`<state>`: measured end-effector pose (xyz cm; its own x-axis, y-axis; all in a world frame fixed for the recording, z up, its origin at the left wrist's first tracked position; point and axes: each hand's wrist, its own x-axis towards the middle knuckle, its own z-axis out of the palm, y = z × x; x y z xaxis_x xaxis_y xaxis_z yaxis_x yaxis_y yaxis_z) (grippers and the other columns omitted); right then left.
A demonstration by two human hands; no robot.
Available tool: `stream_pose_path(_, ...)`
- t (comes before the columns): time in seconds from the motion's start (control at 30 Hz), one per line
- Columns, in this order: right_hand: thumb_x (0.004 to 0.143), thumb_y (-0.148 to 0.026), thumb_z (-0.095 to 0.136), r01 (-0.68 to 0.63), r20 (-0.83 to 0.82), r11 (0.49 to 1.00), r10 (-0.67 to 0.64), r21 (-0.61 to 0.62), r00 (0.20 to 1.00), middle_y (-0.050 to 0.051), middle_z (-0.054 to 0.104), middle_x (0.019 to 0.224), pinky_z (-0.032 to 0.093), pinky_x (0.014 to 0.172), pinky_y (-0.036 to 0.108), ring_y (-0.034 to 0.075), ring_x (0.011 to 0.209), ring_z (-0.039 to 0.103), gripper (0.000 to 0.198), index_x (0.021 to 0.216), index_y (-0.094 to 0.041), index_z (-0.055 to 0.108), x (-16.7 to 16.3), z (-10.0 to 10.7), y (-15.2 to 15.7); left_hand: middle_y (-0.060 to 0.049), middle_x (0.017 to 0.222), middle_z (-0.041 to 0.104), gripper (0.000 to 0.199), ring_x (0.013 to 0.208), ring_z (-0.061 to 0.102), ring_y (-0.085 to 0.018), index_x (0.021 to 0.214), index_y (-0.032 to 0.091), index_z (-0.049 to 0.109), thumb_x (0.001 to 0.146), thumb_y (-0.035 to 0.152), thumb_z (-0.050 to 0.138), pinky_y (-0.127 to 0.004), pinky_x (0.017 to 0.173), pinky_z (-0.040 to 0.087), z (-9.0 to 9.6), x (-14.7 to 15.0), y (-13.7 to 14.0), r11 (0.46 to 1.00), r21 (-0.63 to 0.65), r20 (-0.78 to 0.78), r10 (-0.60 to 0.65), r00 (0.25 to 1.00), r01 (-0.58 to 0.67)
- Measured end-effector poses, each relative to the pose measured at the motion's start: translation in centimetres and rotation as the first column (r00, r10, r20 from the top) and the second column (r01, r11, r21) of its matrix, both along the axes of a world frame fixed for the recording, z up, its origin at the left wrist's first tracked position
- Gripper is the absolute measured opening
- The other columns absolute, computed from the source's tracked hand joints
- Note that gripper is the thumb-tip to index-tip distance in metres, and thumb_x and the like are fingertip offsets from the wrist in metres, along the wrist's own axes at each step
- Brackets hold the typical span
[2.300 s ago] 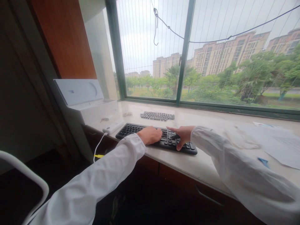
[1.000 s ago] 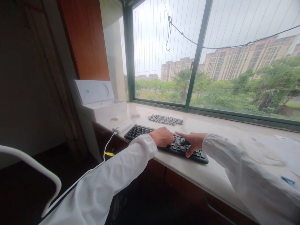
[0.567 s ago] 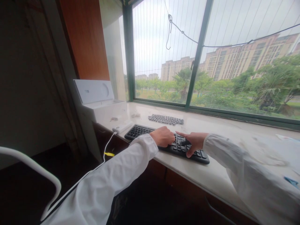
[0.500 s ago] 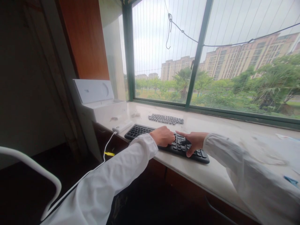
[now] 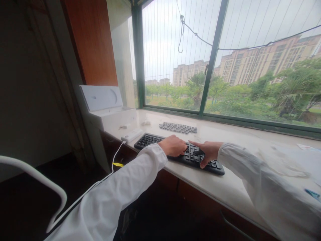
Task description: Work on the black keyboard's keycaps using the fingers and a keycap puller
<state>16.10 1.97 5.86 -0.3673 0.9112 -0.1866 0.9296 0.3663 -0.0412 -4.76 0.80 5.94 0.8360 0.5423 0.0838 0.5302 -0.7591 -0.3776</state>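
A black keyboard [image 5: 147,140] lies slanted along the front of the white sill. My left hand [image 5: 173,146] is closed over its middle, fingers curled down; what they pinch, if anything, is hidden. On the right part of the keyboard is my right hand [image 5: 210,151], its index finger pointing toward the left hand and its thumb low on the keys. Under its palm a small dark tool [image 5: 199,152] with a thin tip points left over the keys; its exact kind is unclear. Loose keycaps [image 5: 178,127] lie in rows behind the keyboard.
An open white box [image 5: 112,115] stands at the back left. In front of it are a white device [image 5: 131,135] and its white cable [image 5: 114,159] with a yellow tag. Clear plastic and papers [image 5: 301,154] lie at the right, beneath the window.
My left hand has shifted very slightly left. The right hand and the keyboard stay in place; the view has moved a little.
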Motion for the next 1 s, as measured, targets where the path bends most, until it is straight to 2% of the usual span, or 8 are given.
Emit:
stream_pose_path(0.1, 0.039, -0.055, 0.082, -0.012, 0.069, 0.997, 0.018, -0.08, 0.997, 0.016, 0.065, 0.108, 0.041, 0.077, 0.037, 0.035, 0.097, 0.06, 0.133, 0.148, -0.024, 0.013, -0.1, 0.2, -0.1, -0.004, 0.096, 0.069, 0.021, 0.082, 0.064, -0.021, 0.094, 0.025, 0.067, 0.084, 0.039, 0.056, -0.03, 0.068, 0.044, -0.1, -0.2, 0.1, 0.998, -0.059, 0.037, 0.028, 0.999, -0.026)
stream_pose_path(0.27, 0.041, -0.053, 0.082, -0.028, 0.059, 0.996, 0.033, -0.086, 0.998, 0.02, 0.063, 0.112, 0.041, 0.081, 0.039, 0.039, 0.102, 0.058, 0.133, 0.148, -0.019, 0.012, -0.2, 0.4, -0.2, 0.0, 0.098, 0.069, 0.02, 0.09, 0.063, -0.019, 0.099, 0.034, 0.067, 0.084, 0.041, 0.055, -0.027, 0.071, 0.043, -0.9, -0.6, 0.5, 0.989, -0.132, 0.13, 0.085, 0.988, -0.068)
stream_pose_path(0.5, 0.04, -0.059, 0.08, -0.028, 0.07, 0.998, 0.032, -0.062, 0.997, 0.019, 0.062, 0.116, 0.041, 0.085, 0.043, 0.04, 0.107, 0.056, 0.132, 0.148, -0.025, 0.013, 0.0, 0.7, -0.4, 0.004, 0.099, 0.07, 0.023, 0.089, 0.063, -0.014, 0.096, 0.032, 0.069, 0.084, 0.047, 0.054, -0.022, 0.071, 0.042, -2.3, -1.1, 0.8, 0.986, -0.163, 0.303, 0.079, 0.95, -0.03)
stream_pose_path(0.63, 0.04, -0.06, 0.08, -0.029, 0.075, 0.997, 0.035, -0.07, 0.997, 0.019, 0.061, 0.118, 0.041, 0.085, 0.043, 0.039, 0.108, 0.055, 0.132, 0.148, -0.027, 0.013, 0.0, 0.8, -0.6, 0.005, 0.095, 0.07, 0.027, 0.087, 0.063, -0.014, 0.091, 0.032, 0.071, 0.082, 0.052, 0.056, -0.022, 0.07, 0.042, -2.2, -1.3, 0.5, 0.984, -0.174, 0.355, 0.096, 0.93, -0.035)
stream_pose_path(0.77, 0.043, -0.059, 0.08, -0.065, 0.07, 0.996, 0.069, -0.062, 0.995, 0.018, 0.064, 0.113, 0.042, 0.084, 0.041, 0.038, 0.106, 0.057, 0.129, 0.148, -0.022, 0.015, 0.0, 0.8, -0.6, 0.006, 0.097, 0.07, 0.02, 0.087, 0.062, -0.012, 0.092, 0.032, 0.071, 0.082, 0.045, 0.059, -0.021, 0.071, 0.042, -1.9, -1.5, 0.4, 0.976, -0.219, 0.402, 0.1, 0.91, -0.01)
stream_pose_path(0.87, 0.042, -0.061, 0.078, -0.068, 0.082, 0.995, 0.073, -0.066, 0.994, 0.014, 0.065, 0.113, 0.043, 0.085, 0.039, 0.035, 0.105, 0.058, 0.129, 0.148, -0.024, 0.016, 0.1, 0.8, -0.5, 0.006, 0.097, 0.07, 0.019, 0.087, 0.062, -0.012, 0.091, 0.031, 0.071, 0.08, 0.043, 0.062, -0.02, 0.071, 0.042, -1.8, -1.7, 0.2, 0.967, -0.254, 0.416, 0.085, 0.906, 0.026)
stream_pose_path(1.0, 0.043, -0.058, 0.08, -0.07, 0.011, 0.994, 0.071, -0.08, 0.997, 0.009, 0.064, 0.116, 0.043, 0.089, 0.038, 0.033, 0.108, 0.057, 0.12, 0.146, -0.026, 0.028, 0.2, 1.0, -0.5, 0.004, 0.095, 0.07, 0.023, 0.086, 0.063, -0.012, 0.09, 0.028, 0.071, 0.08, 0.046, 0.061, -0.02, 0.07, 0.042, -1.7, -1.8, 0.1, 0.961, -0.272, 0.436, 0.074, 0.897, 0.053)
